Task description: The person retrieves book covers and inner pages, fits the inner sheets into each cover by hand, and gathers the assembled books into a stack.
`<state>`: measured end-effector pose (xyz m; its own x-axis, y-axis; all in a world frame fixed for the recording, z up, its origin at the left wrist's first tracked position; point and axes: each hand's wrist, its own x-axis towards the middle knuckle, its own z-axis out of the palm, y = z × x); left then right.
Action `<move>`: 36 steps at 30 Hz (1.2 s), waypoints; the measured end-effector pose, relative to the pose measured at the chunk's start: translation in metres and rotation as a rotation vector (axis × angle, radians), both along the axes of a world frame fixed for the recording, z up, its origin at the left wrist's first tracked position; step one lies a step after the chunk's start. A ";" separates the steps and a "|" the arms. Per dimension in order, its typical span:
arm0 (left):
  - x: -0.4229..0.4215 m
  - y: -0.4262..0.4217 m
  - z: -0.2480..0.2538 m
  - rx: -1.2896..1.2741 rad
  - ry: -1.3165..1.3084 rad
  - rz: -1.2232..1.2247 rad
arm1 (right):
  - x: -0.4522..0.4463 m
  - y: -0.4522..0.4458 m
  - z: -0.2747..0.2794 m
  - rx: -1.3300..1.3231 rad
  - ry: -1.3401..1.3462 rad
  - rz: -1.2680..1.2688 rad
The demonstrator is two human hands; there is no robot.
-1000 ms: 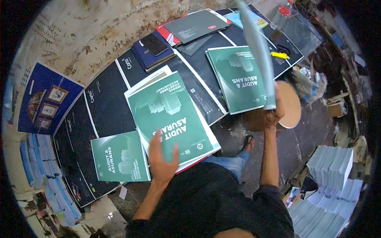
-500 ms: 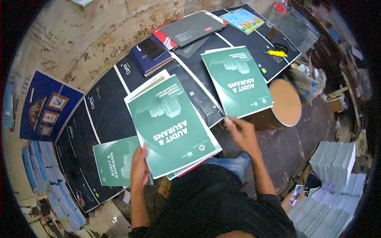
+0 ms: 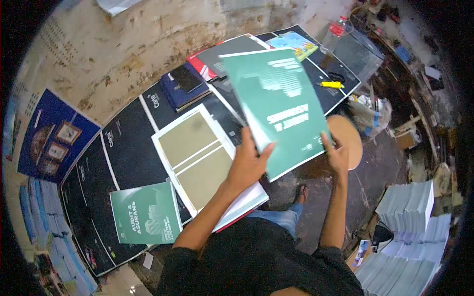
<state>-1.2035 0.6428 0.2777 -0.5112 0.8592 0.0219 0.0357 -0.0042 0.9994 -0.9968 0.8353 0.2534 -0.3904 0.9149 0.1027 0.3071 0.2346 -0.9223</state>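
the left hand [image 3: 251, 163], thumb spread, grips one green printed cover [image 3: 276, 113] right of centre; the right hand [image 3: 337, 154], half curled, meets its right edge, grip unclear. one beige-panelled white sheet [image 3: 190, 139] lies centre-left, one green booklet [image 3: 148, 214] lower left.

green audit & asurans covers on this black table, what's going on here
A person is holding a large green printed cover up over the black-covered table, left hand at one long edge and right hand at the opposite edge. Beside it lies a white-bordered sheet with tan rectangular panels. A smaller green "Audit & Asurans" cover rests at the table's left end, untouched.
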 end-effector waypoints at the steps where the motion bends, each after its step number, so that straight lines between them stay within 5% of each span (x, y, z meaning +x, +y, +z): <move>1: 0.001 0.001 -0.002 -0.042 0.017 -0.086 | 0.001 0.014 -0.005 0.015 -0.025 0.013; 3: 0.008 -0.014 -0.012 -0.145 0.327 -0.061 | 0.018 0.051 -0.044 0.028 -0.050 0.038; 5: 0.010 -0.038 -0.025 -0.161 0.628 0.046 | 0.032 0.093 -0.113 0.385 -0.438 -0.047; 9: -0.042 -0.105 -0.070 -0.329 0.807 0.337 | 0.001 0.026 -0.052 0.582 -0.687 -0.333; 11: -0.076 -0.130 -0.071 -0.579 1.073 0.498 | -0.011 0.011 -0.050 0.907 -0.425 -0.361; 13: -0.083 -0.144 -0.075 -0.795 1.187 0.545 | -0.036 -0.029 -0.039 0.652 -0.136 -0.113; 16: -0.075 -0.150 -0.094 -0.753 0.786 0.547 | -0.077 -0.088 -0.032 0.188 -0.052 0.259; 18: -0.057 -0.149 -0.090 -0.848 1.054 0.482 | -0.099 -0.112 -0.033 0.016 -0.126 0.357; 20: -0.034 -0.146 -0.080 -0.948 1.037 0.447 | -0.108 -0.124 -0.037 -0.046 -0.298 0.473; 26: 0.001 -0.144 -0.075 -0.781 1.009 0.383 | -0.090 -0.133 -0.028 -0.377 -0.244 0.515; 32: -0.006 -0.147 -0.069 -0.481 0.852 0.343 | -0.086 -0.118 -0.029 -0.387 -0.126 0.476; 36: -0.013 -0.162 -0.069 -0.544 0.795 0.416 | -0.092 -0.105 0.054 -0.254 -0.008 0.407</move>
